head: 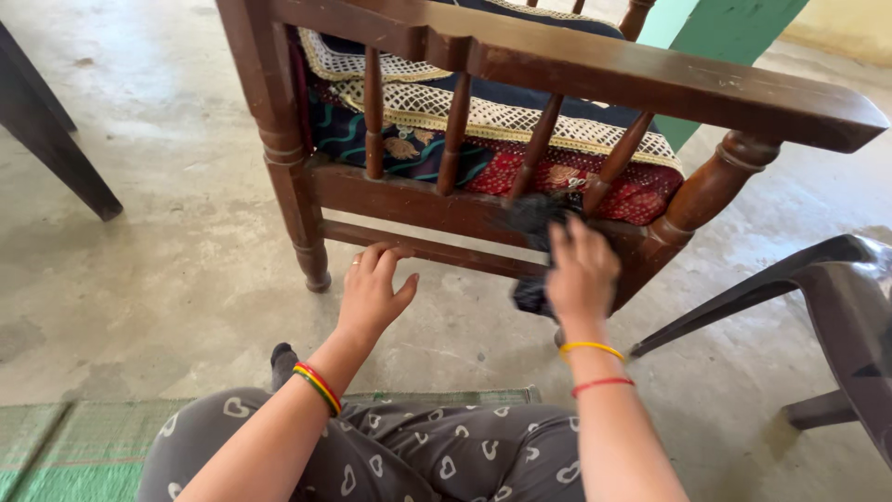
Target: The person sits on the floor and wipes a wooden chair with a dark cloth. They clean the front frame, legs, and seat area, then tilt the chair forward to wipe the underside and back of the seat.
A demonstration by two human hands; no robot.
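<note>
- Right hand (581, 270): pressed flat against the lower side rail of a wooden armchair (576, 65), fingers fairly straight and close together, spread over a dark cloth (531, 218). The cloth is pinned between palm and wood; a bunch shows above the fingertips, another fold hangs below the heel of the hand. Whether any finger curls round the cloth cannot be told.
- Right wrist: one yellow bangle and one red bangle.
- Left hand (372, 290): open and holding nothing, fingers loosely curved, fingertips at or just under the chair's lowest stretcher; contact with the wood cannot be confirmed. A ring shows on one finger. Wrist carries a stack of red, yellow and green bangles.
- Armchair: dark brown, turned spindles under a flat armrest, turned legs. Seat stacked with patterned cushions (483, 139), navy and red, with a cream lace edge.
- Surface: bare grey concrete floor (177, 232), mottled, with pale scuffs and darker patches. Sunlit at the upper right.
- Foreground: a green woven mat (65, 446) lies on the floor under the person, whose grey trousers with white heart prints fill the lower middle.
- Room: dark plastic chair (836, 307) at the right edge, near the armchair's front leg. Dark furniture leg (51, 139) at the upper left, well apart. Green-painted wall section (725, 37) behind the armchair.
</note>
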